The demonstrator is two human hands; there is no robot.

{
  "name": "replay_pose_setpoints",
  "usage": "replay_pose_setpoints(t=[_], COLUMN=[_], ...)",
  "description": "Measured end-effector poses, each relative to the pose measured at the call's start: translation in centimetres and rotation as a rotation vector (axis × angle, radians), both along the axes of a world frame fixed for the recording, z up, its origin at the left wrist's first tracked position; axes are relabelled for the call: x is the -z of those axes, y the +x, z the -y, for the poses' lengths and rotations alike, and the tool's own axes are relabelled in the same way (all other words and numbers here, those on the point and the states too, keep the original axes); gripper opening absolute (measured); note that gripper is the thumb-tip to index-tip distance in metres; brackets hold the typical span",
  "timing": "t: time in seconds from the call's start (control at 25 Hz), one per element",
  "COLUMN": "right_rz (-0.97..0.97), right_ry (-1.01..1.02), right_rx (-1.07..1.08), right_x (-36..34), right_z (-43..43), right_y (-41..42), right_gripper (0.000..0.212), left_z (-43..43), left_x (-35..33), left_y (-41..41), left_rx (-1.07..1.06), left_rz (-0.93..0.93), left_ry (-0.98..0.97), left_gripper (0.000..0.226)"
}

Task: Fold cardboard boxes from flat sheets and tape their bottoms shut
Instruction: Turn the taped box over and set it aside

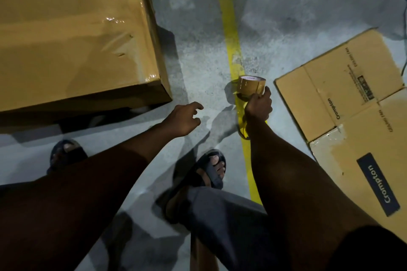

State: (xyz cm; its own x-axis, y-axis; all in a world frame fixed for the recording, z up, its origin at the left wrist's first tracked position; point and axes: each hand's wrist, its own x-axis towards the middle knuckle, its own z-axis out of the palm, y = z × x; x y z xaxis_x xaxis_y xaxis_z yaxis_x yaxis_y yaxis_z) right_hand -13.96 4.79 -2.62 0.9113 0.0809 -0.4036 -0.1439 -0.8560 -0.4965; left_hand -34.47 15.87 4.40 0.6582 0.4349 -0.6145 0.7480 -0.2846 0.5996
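A large folded cardboard box (72,35) stands at the upper left, its top face covered by shiny brown tape. My right hand (258,105) grips a roll of brown packing tape (251,86) just above the floor, right of the box. My left hand (185,119) hovers near the box's near right corner with fingers loosely spread, holding nothing. Flat printed cardboard sheets (343,94) lie on the floor at the right.
The floor is grey concrete with a yellow painted line (233,50) running from the top down past the tape roll. My two feet in dark sandals (211,169) stand near the bottom middle. A second flat sheet with a dark label (374,182) lies at lower right.
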Motion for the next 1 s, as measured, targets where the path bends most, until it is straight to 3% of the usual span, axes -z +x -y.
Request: replay_pose_setpoints(t=[0.2, 0.44, 0.6, 0.72, 0.8, 0.92, 1.0], right_rz=[-0.054, -0.016, 0.057, 0.238, 0.353, 0.359, 0.379], right_ry=[0.031, 0.114, 0.281, 0.272, 0.118, -0.049, -0.145], right_rx=[-0.071, -0.252, -0.532, -0.699, -0.951, -1.398, -1.411], right_x=[-1.1, -5.5, -12.1, -16.7, -18.5, -17.5, -15.5], right_z=[-0.1, -3.3, -11.4, -16.8, -20.2, -24.3, -25.7], right_y=[0.6, -2.7, -9.4, -15.5, -20.3, -27.0, -28.0], right_gripper=[0.051, 0.081, 0.058, 0.063, 0.066, 0.068, 0.069], left_z=[-0.2, -2.5, -6.7, -12.5, -16.3, -20.0, -22.7], left_x=[-1.5, -7.1, -13.7, -16.2, -15.8, -13.1, -11.0], left_y=[-0.7, -2.2, -6.0, -12.1, -17.1, -23.8, -28.7], left_rx=[0.0, 0.008, -0.055, -0.185, -0.253, -0.193, -0.133], left_rz=[0.017, 0.112, 0.286, 0.359, 0.3, -0.067, -0.264], left_ry=[-0.007, 0.052, 0.22, 0.387, 0.533, 0.655, 0.678], left_gripper=[0.045, 0.046, 0.042, 0.038, 0.039, 0.055, 0.064])
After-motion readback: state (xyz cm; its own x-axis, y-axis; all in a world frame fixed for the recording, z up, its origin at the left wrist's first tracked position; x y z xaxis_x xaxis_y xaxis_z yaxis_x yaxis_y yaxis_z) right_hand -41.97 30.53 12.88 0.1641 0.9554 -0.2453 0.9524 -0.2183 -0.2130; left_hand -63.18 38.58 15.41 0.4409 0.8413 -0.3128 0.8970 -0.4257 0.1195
